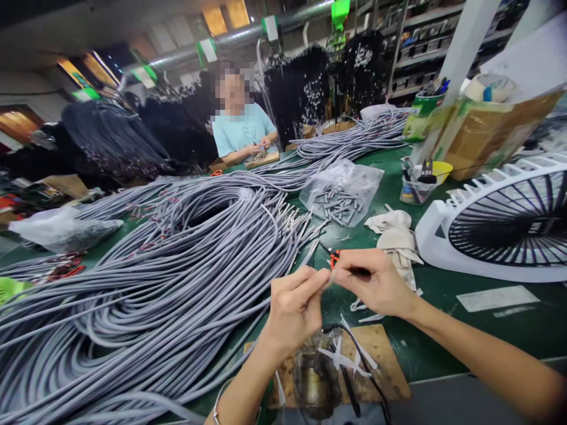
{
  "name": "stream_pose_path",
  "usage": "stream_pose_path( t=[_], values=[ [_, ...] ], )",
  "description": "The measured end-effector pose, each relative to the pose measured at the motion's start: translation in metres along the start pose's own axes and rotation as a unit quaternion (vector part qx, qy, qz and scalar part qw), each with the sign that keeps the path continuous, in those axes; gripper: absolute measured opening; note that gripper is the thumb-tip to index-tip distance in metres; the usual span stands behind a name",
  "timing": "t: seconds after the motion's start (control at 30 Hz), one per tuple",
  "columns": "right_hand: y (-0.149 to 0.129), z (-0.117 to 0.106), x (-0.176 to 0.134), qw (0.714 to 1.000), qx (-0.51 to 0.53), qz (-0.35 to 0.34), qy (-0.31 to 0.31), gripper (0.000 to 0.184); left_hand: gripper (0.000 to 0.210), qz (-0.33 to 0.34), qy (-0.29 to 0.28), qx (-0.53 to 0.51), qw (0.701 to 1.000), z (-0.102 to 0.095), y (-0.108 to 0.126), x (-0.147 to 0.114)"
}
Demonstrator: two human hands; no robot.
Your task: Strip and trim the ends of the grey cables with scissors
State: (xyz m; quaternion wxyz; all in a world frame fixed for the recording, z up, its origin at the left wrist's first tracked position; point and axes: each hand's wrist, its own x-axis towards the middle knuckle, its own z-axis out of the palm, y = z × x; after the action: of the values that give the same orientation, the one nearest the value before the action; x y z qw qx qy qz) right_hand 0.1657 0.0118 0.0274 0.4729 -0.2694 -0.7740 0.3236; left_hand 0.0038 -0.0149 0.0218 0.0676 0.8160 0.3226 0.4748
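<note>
My left hand (295, 304) and my right hand (376, 280) meet fingertip to fingertip above the green table. Both are closed in a pinch, on something small and pale that the fingers mostly hide. Just behind my right hand shows an orange-and-black tool handle (334, 258); whether the hand touches it I cannot tell. To the left lies a big coil of grey cables (212, 254), its stripped ends near my fingers. Below my hands is a wooden board (394, 378) bearing a metal block (315, 383), white tape strips (339, 357) and a black cable (370, 360).
A clear plastic bag (341, 195) of short grey pieces lies beyond my hands. On the right are a white cloth (396, 236), a white fan (505, 224), a tool cup (416, 186) and a cardboard box (478, 136). Across the table sits a person (243, 130) handling something small.
</note>
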Motion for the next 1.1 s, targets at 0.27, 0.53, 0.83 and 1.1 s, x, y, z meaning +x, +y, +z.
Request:
stream_pose_path(
  t=[0.27,0.53,0.83,1.1],
  values=[
    [0.000,0.008,-0.001,0.988,0.107,0.107,-0.033,0.037,0.018,-0.038,0.080,0.014,0.996,0.000,0.007,-0.001],
    [0.003,0.011,0.000,0.990,-0.018,0.137,0.039,0.040,0.022,0.043,0.015,0.078,0.996,0.010,0.002,-0.009],
    [-0.005,-0.008,0.000,0.996,-0.040,0.061,0.043,0.015,0.020,-0.185,0.008,-0.049,0.981,0.005,0.008,-0.003],
    [0.000,-0.006,-0.002,0.982,-0.177,0.052,0.031,0.019,0.017,-0.136,-0.084,-0.017,0.987,0.003,0.000,-0.001]
  ],
)
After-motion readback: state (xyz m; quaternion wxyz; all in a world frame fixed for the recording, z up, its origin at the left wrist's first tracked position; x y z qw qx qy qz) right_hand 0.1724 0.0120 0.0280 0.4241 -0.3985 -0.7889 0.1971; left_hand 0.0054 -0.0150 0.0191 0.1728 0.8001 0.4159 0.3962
